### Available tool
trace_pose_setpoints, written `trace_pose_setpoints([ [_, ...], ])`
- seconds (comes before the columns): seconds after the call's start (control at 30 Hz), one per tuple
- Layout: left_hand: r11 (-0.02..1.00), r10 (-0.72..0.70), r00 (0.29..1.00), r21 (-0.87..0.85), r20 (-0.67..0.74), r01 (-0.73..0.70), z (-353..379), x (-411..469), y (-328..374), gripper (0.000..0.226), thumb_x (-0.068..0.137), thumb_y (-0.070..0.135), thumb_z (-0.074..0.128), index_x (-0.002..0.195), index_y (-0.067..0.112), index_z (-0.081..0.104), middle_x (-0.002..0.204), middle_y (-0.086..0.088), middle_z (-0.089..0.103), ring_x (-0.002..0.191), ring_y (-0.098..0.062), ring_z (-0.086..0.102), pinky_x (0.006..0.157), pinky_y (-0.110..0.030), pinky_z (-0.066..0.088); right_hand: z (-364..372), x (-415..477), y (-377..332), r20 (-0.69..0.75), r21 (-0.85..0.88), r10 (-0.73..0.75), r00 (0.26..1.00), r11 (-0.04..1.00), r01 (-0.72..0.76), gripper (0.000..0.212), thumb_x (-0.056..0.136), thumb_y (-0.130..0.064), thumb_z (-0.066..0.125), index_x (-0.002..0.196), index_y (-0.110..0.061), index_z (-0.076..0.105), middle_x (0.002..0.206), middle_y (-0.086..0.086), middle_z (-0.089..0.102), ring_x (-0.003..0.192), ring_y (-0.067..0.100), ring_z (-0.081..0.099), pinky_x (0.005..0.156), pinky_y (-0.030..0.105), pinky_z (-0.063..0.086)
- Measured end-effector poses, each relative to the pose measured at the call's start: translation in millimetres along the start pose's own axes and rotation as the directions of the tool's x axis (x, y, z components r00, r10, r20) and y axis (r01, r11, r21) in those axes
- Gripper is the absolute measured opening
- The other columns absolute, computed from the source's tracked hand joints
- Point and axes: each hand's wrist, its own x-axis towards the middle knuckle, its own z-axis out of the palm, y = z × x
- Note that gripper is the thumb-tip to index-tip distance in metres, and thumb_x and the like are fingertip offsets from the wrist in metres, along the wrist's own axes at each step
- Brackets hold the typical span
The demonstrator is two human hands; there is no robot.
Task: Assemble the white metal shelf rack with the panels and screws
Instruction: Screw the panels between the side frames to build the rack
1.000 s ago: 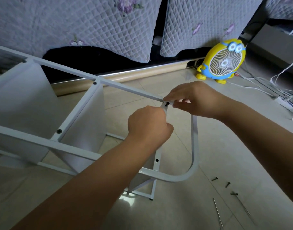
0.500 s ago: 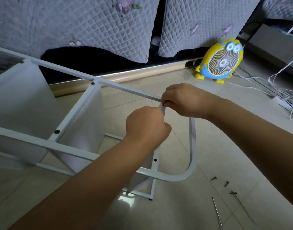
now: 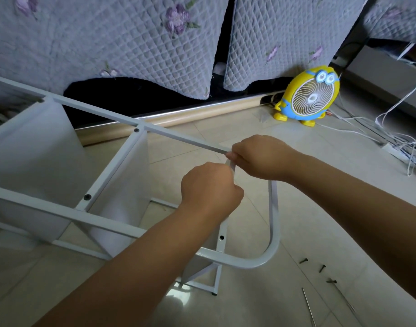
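White metal shelf rack (image 3: pixel 108 223) lying on its side on the tiled floor (image 3: pixel 261 303). Left hand (image 3: pixel 211 187) is fisted around the end crossbar (image 3: pixel 222 228). Right hand (image 3: pixel 261 159), fingers curled, pinches the far rail (image 3: pixel 178 137) at their joint, now covering the screw hole exposed a second earlier. Loose screws (image 3: pixel 322 268) lie on the floor beside the rack's curved end.

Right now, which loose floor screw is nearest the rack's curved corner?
The leftmost screw; the middle screw and rightmost screw lie farther from the curved corner.
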Motion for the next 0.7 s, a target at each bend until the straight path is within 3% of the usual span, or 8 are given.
trace_pose_setpoints([
  [0.17,0.999,0.012,1.0,0.045,0.014,-0.013,-3,-2,2,0.038,0.09,0.027,0.048,0.057,0.018,0.031,0.058,0.003,0.037,0.049,-0.009,0.034,0.044,-0.021,0.024,-8,-12,11,-0.063,0.178,-0.102,0.993,0.978,0.112,0.02,0.091,-0.019,0.053,0.105,-0.006,0.057,0.087,0.001,0.054,0.075,0.013,0.044,0.056,0.006,0.026],
  [0.3,0.994,0.025,0.999,0.107,0.027,-0.028,-5,-4,4,0.037,0.093,0.027,0.044,0.06,0.016,0.032,0.058,0.003,0.037,0.049,-0.01,0.033,0.043,-0.022,0.023,-11,-13,9,-0.077,0.211,-0.14,0.987,0.965,0.154,0.023,0.088,-0.005,0.054,0.109,-0.004,0.064,0.097,0.009,0.067,0.078,0.015,0.057,0.063,0.013,0.031],
  [0.43,0.976,0.037,0.998,0.21,0.057,-0.048,-8,-5,6,0.028,0.096,0.03,0.042,0.072,0.016,0.038,0.061,0.002,0.037,0.051,-0.01,0.034,0.043,-0.023,0.024,-11,-9,6,-0.107,0.128,-0.191,0.976,0.971,0.204,0.019,0.09,-0.007,0.052,0.102,0.0,0.065,0.092,0.014,0.067,0.085,0.029,0.059,0.068,0.019,0.028],
  [0.53,0.956,0.045,0.994,0.284,0.103,-0.073,-7,-10,6,0.035,0.096,0.031,0.042,0.066,0.013,0.036,0.062,0.001,0.039,0.052,-0.011,0.036,0.044,-0.023,0.025,-7,-9,4,-0.065,-0.014,-0.193,0.979,0.981,0.192,0.023,0.095,-0.013,0.045,0.111,-0.003,0.058,0.102,0.015,0.06,0.09,0.031,0.056,0.071,0.029,0.034],
  [0.7,0.993,-0.038,0.985,0.113,0.17,0.019,-4,-16,-1,0.038,0.093,0.031,0.043,0.057,0.016,0.039,0.058,0.002,0.041,0.051,-0.009,0.039,0.047,-0.022,0.026,-6,-9,3,-0.041,-0.166,-0.224,0.974,0.962,0.214,0.024,0.097,-0.016,0.041,0.116,-0.004,0.051,0.105,0.016,0.056,0.087,0.032,0.055,0.066,0.03,0.032],
])
